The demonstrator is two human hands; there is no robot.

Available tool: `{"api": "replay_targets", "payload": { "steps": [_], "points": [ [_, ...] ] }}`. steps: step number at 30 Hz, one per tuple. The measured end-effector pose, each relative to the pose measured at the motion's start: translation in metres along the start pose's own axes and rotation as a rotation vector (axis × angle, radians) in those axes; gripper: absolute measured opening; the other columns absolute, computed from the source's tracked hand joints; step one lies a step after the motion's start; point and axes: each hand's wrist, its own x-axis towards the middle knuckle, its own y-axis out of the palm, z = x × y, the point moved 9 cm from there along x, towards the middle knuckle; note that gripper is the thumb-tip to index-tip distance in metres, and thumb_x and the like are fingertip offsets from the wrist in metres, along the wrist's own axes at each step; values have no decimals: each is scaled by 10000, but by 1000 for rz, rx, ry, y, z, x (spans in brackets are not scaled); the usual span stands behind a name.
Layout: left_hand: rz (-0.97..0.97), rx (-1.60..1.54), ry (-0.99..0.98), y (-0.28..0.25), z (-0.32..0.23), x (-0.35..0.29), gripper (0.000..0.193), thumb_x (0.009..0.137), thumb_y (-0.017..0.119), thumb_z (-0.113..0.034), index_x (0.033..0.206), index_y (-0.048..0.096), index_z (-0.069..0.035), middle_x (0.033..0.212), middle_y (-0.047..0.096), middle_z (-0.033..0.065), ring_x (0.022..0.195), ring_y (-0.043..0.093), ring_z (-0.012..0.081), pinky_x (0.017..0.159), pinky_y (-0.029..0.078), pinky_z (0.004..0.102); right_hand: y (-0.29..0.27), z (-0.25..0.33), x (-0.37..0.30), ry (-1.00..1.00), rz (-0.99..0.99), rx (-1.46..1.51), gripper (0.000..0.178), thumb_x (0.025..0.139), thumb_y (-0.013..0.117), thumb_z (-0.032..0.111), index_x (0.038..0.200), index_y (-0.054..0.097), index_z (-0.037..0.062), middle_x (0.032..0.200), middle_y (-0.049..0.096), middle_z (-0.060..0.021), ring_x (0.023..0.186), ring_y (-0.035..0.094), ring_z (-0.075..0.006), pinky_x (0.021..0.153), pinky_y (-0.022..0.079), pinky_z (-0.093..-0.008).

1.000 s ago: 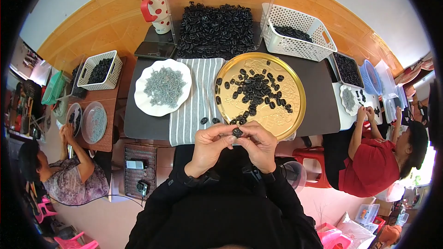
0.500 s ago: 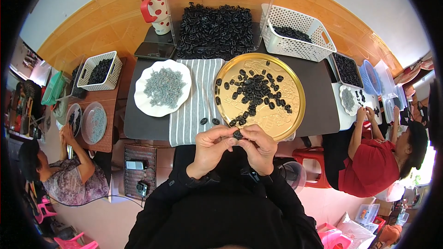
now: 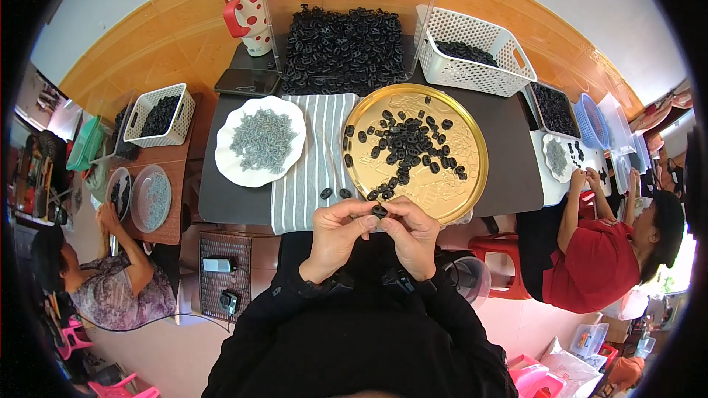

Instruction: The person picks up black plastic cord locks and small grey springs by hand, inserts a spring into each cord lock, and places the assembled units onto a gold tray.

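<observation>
Between the fingertips of both hands is a small black oval plastic part [image 3: 379, 211], just off the near rim of a round golden tray [image 3: 464, 184]. My left hand [image 3: 333, 243] pinches it from the left, and my right hand [image 3: 411, 241] pinches it from the right. Fingers cover much of its sides. Scattered over the tray are many similar black oval parts [image 3: 409, 140]. Two more black parts [image 3: 326, 194] lie on a grey striped cloth [image 3: 295, 206] to the left. A scalloped white plate [image 3: 227, 165] holds a heap of small greyish pieces [image 3: 264, 140], too small to identify.
A clear bin [image 3: 435, 0] full of black parts stands at the back, beside a white perforated basket [image 3: 487, 84]. A dotted tumbler [image 3: 254, 22] and a dark phone [image 3: 247, 81] are back left. People sit at side tables, one in a red shirt [image 3: 597, 250] at right.
Both hands stay in nearly the same place. The black part between the fingertips has shifted very slightly upward and seems a little turned.
</observation>
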Motion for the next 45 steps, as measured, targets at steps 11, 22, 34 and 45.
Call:
{"api": "replay_targets", "payload": {
  "steps": [11,22,34,45],
  "points": [
    [65,-225,-140,3,9,-1,211,840,650,41,1050,661,25,878,669,83,715,612,106,597,480,204,5,11,0,0,-28,-8,212,847,618,-72,1056,630,-39,924,614,-83,777,580,-119,693,458,-220],
    [100,-248,-176,7,8,-4,224,835,659,36,1059,659,25,888,682,98,726,626,117,590,486,206,6,28,-1,-160,7,-171,236,805,639,-104,1035,632,-51,928,625,-131,755,612,-168,656,484,-243],
    [94,-103,-92,11,2,-14,188,835,656,42,1022,673,27,855,679,89,699,625,115,543,483,202,12,46,-11,-244,33,-401,155,793,636,-103,944,620,-70,864,615,-142,685,601,-178,598,463,-240],
    [126,-19,-152,15,4,-13,251,854,652,9,1105,651,7,886,669,67,740,599,86,598,472,199,-16,7,8,376,285,-180,148,818,649,-51,965,643,-28,877,641,-41,778,584,-77,708,465,-214]
  ]
}}
